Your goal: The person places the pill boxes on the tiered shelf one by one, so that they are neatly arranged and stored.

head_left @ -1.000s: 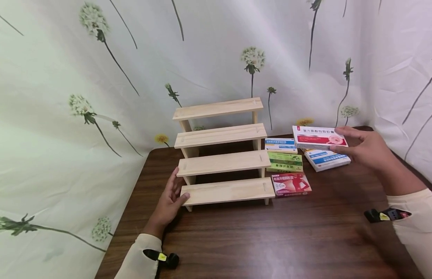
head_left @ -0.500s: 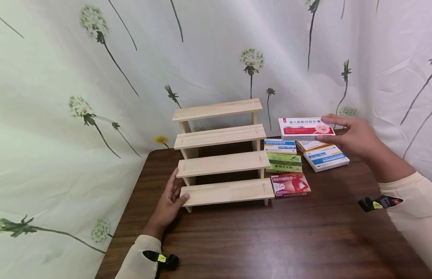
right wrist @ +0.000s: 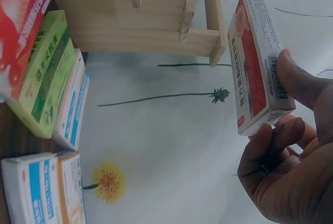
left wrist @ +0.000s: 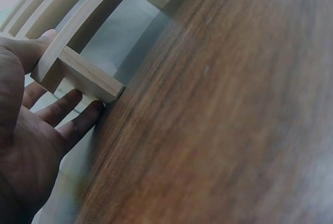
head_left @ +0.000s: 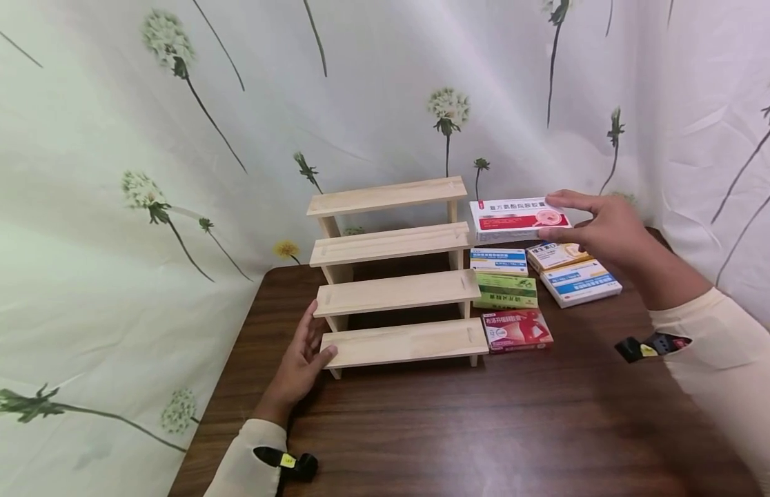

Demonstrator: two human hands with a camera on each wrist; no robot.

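My right hand [head_left: 611,231] pinches a white and red medicine box [head_left: 512,219] by its right end, thumb on one side and fingers on the other. The box is held in the air, level with the upper steps of a wooden tiered shelf [head_left: 400,293] and just right of it. In the right wrist view the box [right wrist: 257,73] shows its printed face and a barcode side. My left hand [head_left: 303,362] holds the shelf's left end low down. Its thumb lies over the bottom step, and the other fingers reach around the side, as the left wrist view shows.
Right of the shelf lie a red medicine box [head_left: 517,330], a green one [head_left: 506,290] and a blue and white one [head_left: 499,261]. Further right are another blue and white box [head_left: 580,282] and an orange and white box [head_left: 555,255]. Behind the brown table [head_left: 484,421] hangs a dandelion-print cloth [head_left: 372,83].
My right hand has carried the white and red box left and slightly up, toward the shelf. The orange and white box has come into fuller view. My left hand stays on the shelf.
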